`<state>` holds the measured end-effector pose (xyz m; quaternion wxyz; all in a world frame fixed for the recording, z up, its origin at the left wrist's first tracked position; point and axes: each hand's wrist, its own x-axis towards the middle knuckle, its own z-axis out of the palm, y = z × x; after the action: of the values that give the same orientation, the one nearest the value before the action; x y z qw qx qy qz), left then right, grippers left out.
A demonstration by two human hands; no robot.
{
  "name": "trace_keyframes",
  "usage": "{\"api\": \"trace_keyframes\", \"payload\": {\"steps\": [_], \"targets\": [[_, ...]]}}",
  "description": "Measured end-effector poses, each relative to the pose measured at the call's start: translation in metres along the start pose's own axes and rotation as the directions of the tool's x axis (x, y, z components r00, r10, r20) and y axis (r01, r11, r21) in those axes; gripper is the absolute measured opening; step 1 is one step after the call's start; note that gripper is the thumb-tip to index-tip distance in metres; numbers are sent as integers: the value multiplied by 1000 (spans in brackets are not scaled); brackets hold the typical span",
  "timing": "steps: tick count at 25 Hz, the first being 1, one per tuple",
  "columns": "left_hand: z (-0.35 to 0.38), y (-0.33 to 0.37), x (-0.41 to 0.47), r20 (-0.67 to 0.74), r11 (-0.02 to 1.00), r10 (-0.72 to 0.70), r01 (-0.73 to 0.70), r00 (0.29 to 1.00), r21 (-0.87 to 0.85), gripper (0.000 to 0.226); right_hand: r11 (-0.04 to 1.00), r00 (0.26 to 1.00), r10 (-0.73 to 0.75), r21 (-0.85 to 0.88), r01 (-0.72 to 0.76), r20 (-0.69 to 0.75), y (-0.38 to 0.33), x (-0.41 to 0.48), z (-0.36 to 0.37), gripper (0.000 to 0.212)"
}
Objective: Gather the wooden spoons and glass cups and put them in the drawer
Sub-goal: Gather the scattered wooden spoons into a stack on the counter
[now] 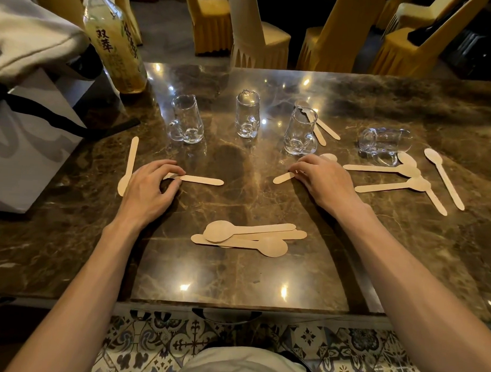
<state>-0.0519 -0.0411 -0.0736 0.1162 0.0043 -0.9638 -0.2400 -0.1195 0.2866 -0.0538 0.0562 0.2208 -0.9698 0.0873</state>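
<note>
Marble, dark and glossy, made up the table (262, 285) where I had both hands down. My left hand (151, 187) had its fingers curled onto a wooden spoon (202, 180) lying flat, pinching its near-left end against the stone. My right hand (323, 180) pressed curled fingertips on a second spoon (282, 178), whose bowl (328, 157) showed beyond the knuckles. Another spoon (128, 166) lay just left of my left hand. A stacked pile of spoons (247, 238) sat near me, between my forearms. More spoons (407, 179) were scattered at the right. Three glass cups (247, 115) stood upright in a row at the far side, with a fourth cup (385, 142) tipped over on the right. A bottle (115, 39) stood far left beside a bag (24, 125).
</note>
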Motion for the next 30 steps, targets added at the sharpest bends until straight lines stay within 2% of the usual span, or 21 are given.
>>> {"api": "trace_keyframes", "payload": {"steps": [8,11,14,18,23,27,30], "targets": [[0,-1,-1,-20,999,42,-42,999,9,19,993,996,-40,-116,31,-79,0,-12,7,31],[0,0,-2,-49,999,39,-40,998,-11,20,996,976,-75,-66,63,-203,-18,-20,-2,25],[-1,1,-2,-71,999,24,-26,997,-20,21,985,934,-175,-57,165,-311,-51,-37,-8,21],[-3,9,-5,-69,998,25,-29,997,-61,23,958,908,-286,-96,270,-305,-96,-58,-1,15],[-8,34,-20,-56,983,82,-90,995,-161,22,942,917,-337,-87,326,-215,-114,-74,17,18],[-17,57,-33,-32,965,153,-157,988,-211,23,959,939,-282,-38,280,-200,-115,-78,23,17],[-27,77,-37,-55,947,240,-247,969,-208,23,968,953,-212,87,235,-216,-108,-79,20,20]]}}
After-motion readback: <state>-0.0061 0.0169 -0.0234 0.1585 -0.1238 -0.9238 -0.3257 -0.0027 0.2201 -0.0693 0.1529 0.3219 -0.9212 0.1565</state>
